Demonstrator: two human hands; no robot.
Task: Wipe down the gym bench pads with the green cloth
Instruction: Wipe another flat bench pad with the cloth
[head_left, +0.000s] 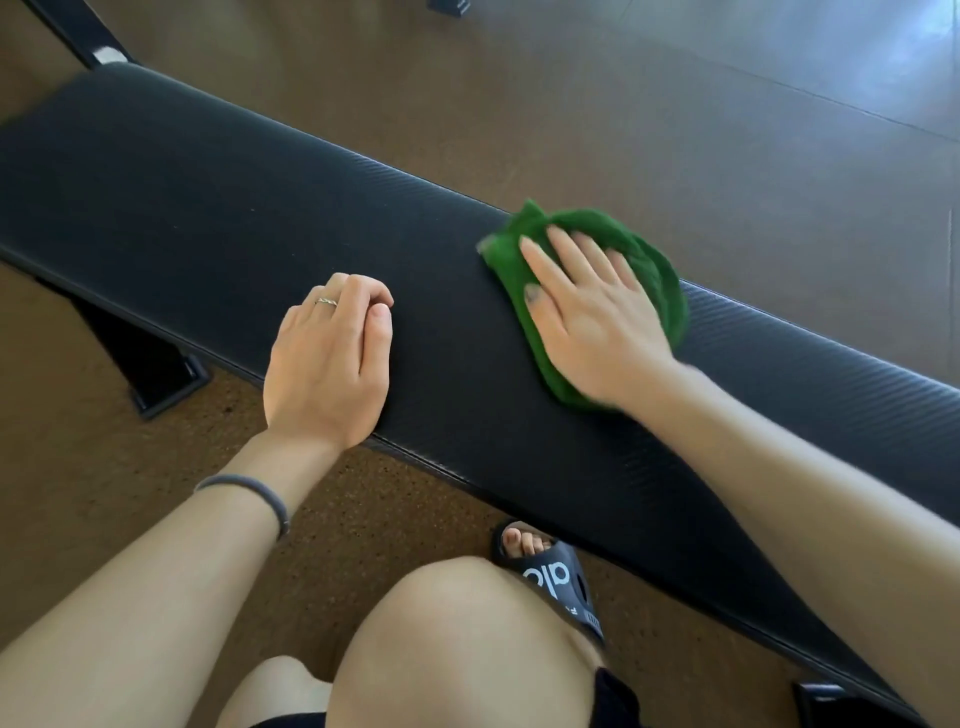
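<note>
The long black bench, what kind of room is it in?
Probably a gym. The padded black bench stands on a metal frame foot, the brown floor looks like speckled rubber matting, and the right hand presses a green cloth on the pad.

The right hand (592, 312) is pressing flat, fingers spread, on the green cloth (649, 270) atop the black bench pad (208, 208). Left of that press, the left hand (327, 358) (ring on one finger) is resting loosely curled at the pad's near edge, holding nothing.
</note>
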